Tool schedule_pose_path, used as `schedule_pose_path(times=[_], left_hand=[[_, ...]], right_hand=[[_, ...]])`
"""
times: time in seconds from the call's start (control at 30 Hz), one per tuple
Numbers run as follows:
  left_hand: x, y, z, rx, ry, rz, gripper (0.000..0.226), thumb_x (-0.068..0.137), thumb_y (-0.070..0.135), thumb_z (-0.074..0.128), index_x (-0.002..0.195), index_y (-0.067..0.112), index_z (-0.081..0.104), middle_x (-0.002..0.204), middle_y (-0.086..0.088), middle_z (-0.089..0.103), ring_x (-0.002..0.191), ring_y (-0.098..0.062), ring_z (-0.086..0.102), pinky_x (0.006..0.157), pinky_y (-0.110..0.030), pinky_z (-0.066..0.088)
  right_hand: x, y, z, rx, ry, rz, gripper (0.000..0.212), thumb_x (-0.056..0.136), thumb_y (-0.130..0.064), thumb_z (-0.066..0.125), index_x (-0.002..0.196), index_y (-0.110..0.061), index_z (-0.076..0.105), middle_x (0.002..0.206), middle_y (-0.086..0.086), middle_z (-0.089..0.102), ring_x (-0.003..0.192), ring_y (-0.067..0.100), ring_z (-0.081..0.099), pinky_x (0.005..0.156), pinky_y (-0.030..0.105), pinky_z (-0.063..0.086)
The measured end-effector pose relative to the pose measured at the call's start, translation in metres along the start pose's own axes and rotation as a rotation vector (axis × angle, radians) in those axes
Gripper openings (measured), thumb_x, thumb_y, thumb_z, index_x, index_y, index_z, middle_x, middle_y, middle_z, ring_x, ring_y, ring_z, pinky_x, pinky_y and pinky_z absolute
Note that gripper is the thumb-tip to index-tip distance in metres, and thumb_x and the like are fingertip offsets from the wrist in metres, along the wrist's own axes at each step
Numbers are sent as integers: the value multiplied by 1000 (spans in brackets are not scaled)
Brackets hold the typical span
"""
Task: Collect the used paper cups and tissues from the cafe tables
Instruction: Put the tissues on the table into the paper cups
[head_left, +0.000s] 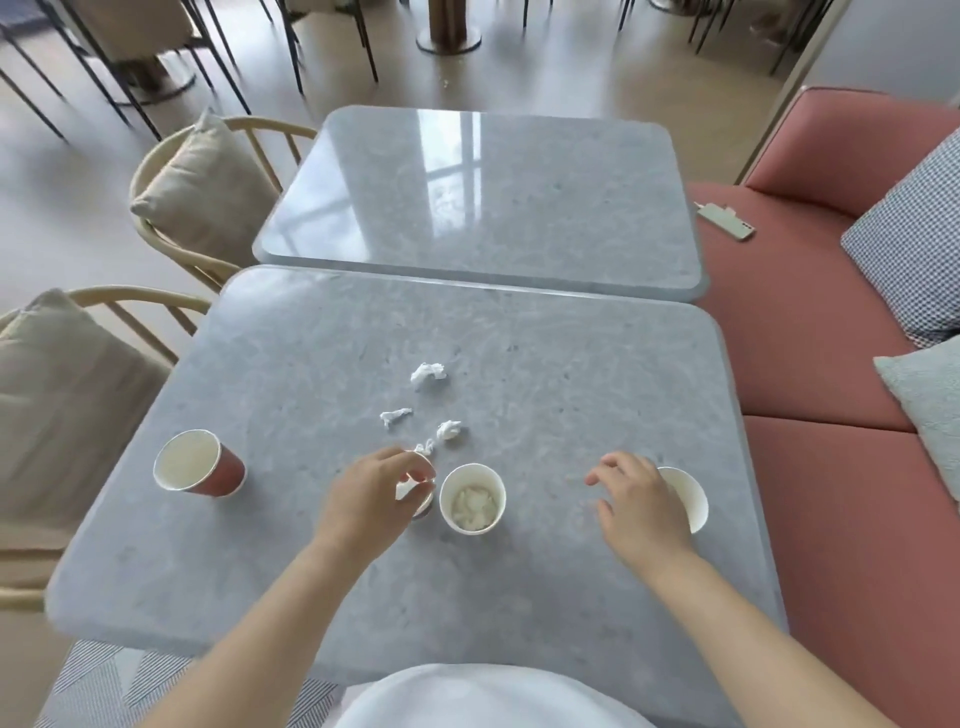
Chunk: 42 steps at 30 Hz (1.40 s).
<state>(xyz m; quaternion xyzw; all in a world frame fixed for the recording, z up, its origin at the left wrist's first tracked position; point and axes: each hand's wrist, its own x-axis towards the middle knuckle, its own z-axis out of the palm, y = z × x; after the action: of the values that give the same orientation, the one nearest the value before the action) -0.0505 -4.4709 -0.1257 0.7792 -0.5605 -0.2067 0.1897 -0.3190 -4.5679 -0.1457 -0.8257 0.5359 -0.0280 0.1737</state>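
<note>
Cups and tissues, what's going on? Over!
Left hand grips centre-left cup. Right hand open over far-right cup. Tissue wads loose on table, middle cup holds tissue. Nothing in the way.

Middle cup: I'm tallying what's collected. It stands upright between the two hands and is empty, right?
Not empty. The head view shows the middle cup upright between the left hand and right hand, but with crumpled tissue inside.

Our left hand (371, 499) grips a paper cup (410, 491) just beside a tissue-filled cup (472, 500). Our right hand (641, 501), fingers loose, partly hides a white cup (688, 496) near the table (311, 571)'s right edge. Loose crumpled tissues (427, 374) lie mid-table, and a red cup (200, 462) stands near the left edge.
</note>
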Motion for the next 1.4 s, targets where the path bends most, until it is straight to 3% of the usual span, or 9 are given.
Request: schedule_pose_path(times=[0.2, 0.37, 0.5, 0.67, 0.8, 0.93, 1.1, 1.27, 1.4], left_hand=[[-1, 21, 11, 35, -45, 42, 6, 83, 28, 65, 85, 34, 66, 78, 22, 53, 84, -6, 55, 62, -23, 41], [10, 40, 14, 45, -9, 52, 3, 83, 32, 64, 85, 34, 66, 77, 23, 53, 76, -2, 53, 56, -17, 34], [20, 58, 26, 44, -49, 113, 3, 83, 32, 64, 85, 33, 66, 79, 22, 52, 77, 0, 51, 61, -24, 41], [19, 75, 43, 38, -76, 220, 4, 80, 30, 67, 83, 33, 65, 74, 23, 50, 81, -4, 56, 62, -26, 41], [18, 78, 47, 60, -97, 238, 6, 81, 32, 66, 86, 34, 65, 77, 23, 52, 81, -3, 56, 62, -23, 36], [18, 78, 45, 62, -109, 239, 7, 82, 33, 65, 88, 35, 65, 79, 23, 53, 82, -3, 56, 65, -23, 42], [18, 72, 40, 36, -103, 243, 16, 80, 34, 66, 96, 38, 63, 87, 25, 51, 87, -2, 56, 66, -23, 42], [22, 64, 28, -43, -48, 264, 45, 78, 33, 70, 119, 41, 52, 112, 20, 52, 92, -2, 55, 67, -22, 44], [24, 51, 6, -73, 21, 257, 37, 78, 30, 70, 112, 41, 56, 104, 25, 49, 85, 2, 53, 61, -14, 37]], right_hand=[[-4, 8, 7, 46, -7, 13, 40, 78, 6, 46, 110, -15, 59, 126, 1, 45, 118, 19, 40, 89, 33, 40], [-4, 15, 7, 91, -45, -18, 47, 74, 12, 43, 110, -14, 59, 129, 2, 41, 118, 19, 40, 85, 29, 42], [-4, 11, 8, 124, -87, -169, 45, 75, 13, 45, 108, -14, 59, 128, 1, 43, 118, 18, 42, 69, 31, 46], [-14, 11, 14, 133, -46, -255, 40, 79, 7, 47, 110, -16, 57, 125, 2, 47, 109, 22, 48, 70, 34, 49], [-21, 11, 7, 123, 98, -297, 29, 63, 0, 75, 87, -14, 67, 86, 1, 65, 76, 24, 63, 51, 27, 50], [-19, 1, 2, 64, 147, -313, 28, 49, -5, 85, 60, -19, 63, 57, -6, 58, 54, 17, 57, 45, 20, 45], [-14, -17, -12, 212, 167, -294, 7, 74, -1, 63, 71, -7, 66, 71, 7, 64, 70, 30, 60, 58, 36, 52], [-6, -48, -38, 261, 267, -336, 15, 76, 3, 63, 83, -8, 69, 81, 5, 68, 79, 29, 61, 58, 38, 54], [1, -78, -51, 302, 376, -411, 21, 86, -14, 50, 80, -10, 69, 77, 2, 67, 74, 26, 60, 58, 32, 53]])
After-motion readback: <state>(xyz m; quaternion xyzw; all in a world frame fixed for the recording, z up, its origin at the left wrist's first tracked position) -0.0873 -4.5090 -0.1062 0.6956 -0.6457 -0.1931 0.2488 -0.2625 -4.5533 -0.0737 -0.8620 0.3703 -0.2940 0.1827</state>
